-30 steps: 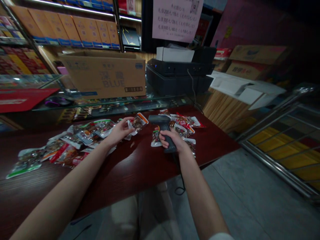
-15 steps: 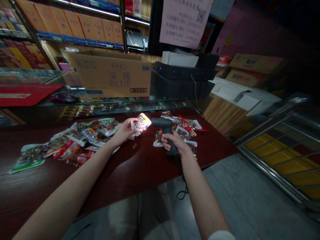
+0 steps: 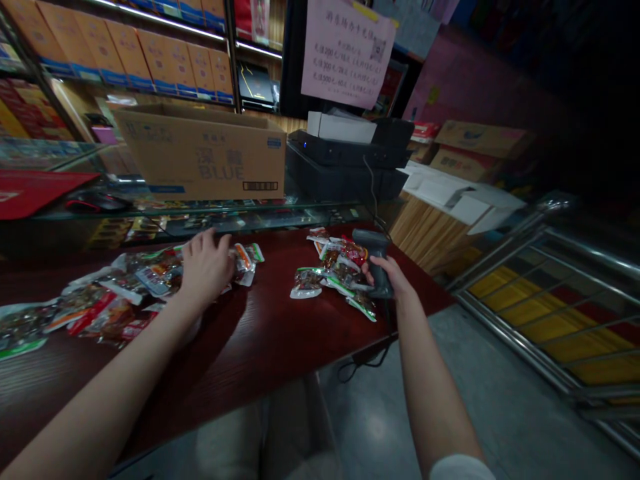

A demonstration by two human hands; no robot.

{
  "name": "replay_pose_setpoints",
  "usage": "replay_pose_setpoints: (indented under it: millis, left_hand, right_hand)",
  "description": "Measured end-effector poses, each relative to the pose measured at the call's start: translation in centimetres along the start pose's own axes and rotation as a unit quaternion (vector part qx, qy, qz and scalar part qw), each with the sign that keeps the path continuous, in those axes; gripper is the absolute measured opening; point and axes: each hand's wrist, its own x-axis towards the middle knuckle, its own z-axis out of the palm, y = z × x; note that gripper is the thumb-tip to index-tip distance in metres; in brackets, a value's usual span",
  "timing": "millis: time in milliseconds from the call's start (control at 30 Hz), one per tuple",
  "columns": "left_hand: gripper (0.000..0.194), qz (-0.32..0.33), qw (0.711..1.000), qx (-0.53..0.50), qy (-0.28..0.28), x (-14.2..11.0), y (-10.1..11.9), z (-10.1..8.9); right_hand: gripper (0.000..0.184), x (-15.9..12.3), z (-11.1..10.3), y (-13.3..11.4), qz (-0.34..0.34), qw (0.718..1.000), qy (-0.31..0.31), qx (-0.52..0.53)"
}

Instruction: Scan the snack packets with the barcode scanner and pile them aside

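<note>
My left hand [image 3: 206, 263] is over the left pile of snack packets [image 3: 160, 275], back of the hand up and fingers apart. Its palm side is hidden, and I see nothing gripped in it. Just right of its fingers lies a packet with an orange and white edge [image 3: 243, 261]. My right hand [image 3: 393, 277] is wrapped round the handle of a black barcode scanner [image 3: 373, 241], held upright beside the right pile of packets [image 3: 340, 267]. The scanner's head points left, and no light shows from it.
Both piles lie on a dark red wooden table [image 3: 270, 333]. Behind it, a glass counter [image 3: 185, 223] carries an open cardboard box [image 3: 205, 153], a mouse [image 3: 97, 202] and a black machine [image 3: 345, 170]. A metal railing [image 3: 515, 333] stands at the right.
My left hand has moved left from the lit packet to the left pile and opened. My right hand has carried the scanner right, and the scanner's light no longer shows on a packet.
</note>
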Motion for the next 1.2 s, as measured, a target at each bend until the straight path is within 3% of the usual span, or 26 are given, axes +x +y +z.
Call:
replay_pose_setpoints:
  millis: [67, 133, 267, 367, 433, 500, 600, 700, 800, 900, 967, 1100, 1200]
  left_hand:
    - [0.043, 0.089, 0.995, -0.053, -0.017, 0.2, 2.3, 0.4]
    - [0.044, 0.171, 0.974, -0.114, -0.092, 0.5, 5.1, 1.2]
    - [0.066, 0.203, 0.937, -0.181, -0.219, 1.6, 9.4, 4.4]
    - [0.06, 0.206, 0.912, -0.244, -0.258, 2.5, 10.6, 6.5]
    - [0.047, 0.173, 0.9, -0.312, -0.249, 2.8, 10.7, 7.3]
    - [0.043, 0.117, 0.894, -0.383, -0.204, 3.0, 10.5, 7.8]
    - [0.057, 0.033, 0.872, -0.471, -0.128, 3.0, 9.9, 8.2]
    - [0.071, -0.034, 0.83, -0.55, -0.08, 3.2, 9.3, 8.7]
    - [0.062, -0.067, 0.81, -0.582, -0.043, 3.6, 8.9, 9.0]
    - [0.04, -0.085, 0.826, -0.555, -0.039, 3.9, 8.6, 9.0]
    - [0.038, -0.095, 0.82, -0.563, -0.039, 3.8, 8.4, 9.1]
    - [0.044, -0.093, 0.76, -0.64, -0.056, 3.6, 8.2, 9.4]
    - [0.048, -0.092, 0.722, -0.681, -0.081, 3.3, 8.0, 9.7]
  right_hand:
    - [0.033, 0.4, -0.8, 0.5, 0.011, 0.999, -0.009, 0.037]
    - [0.034, 0.7, -1.0, 1.0, 0.02, 0.997, -0.018, 0.065]
    - [0.033, 0.7, -1.1, 1.4, 0.039, 0.995, -0.035, 0.089]
    - [0.032, 0.5, -1.3, 1.7, 0.04, 0.994, -0.035, 0.097]
    - [0.034, 0.3, -1.4, 1.9, 0.033, 0.993, -0.034, 0.105]
    - [0.035, 0.0, -1.4, 2.0, 0.026, 0.993, -0.033, 0.109]
    - [0.032, -0.3, -1.2, 1.8, 0.016, 0.993, -0.031, 0.109]
    - [0.027, -0.7, -0.9, 1.4, -0.004, 0.995, -0.03, 0.097]
    - [0.028, -1.2, 0.0, 0.8, -0.039, 0.996, -0.018, 0.076]
    - [0.027, -2.0, 1.6, 0.4, -0.053, 0.997, -0.01, 0.049]
    - [0.025, -2.5, 3.1, 0.5, -0.043, 0.998, -0.022, 0.047]
    - [0.033, -2.8, 5.7, 1.7, -0.007, 0.992, -0.085, 0.094]
    - [0.031, -2.6, 6.4, 2.5, 0.01, 0.988, -0.105, 0.111]
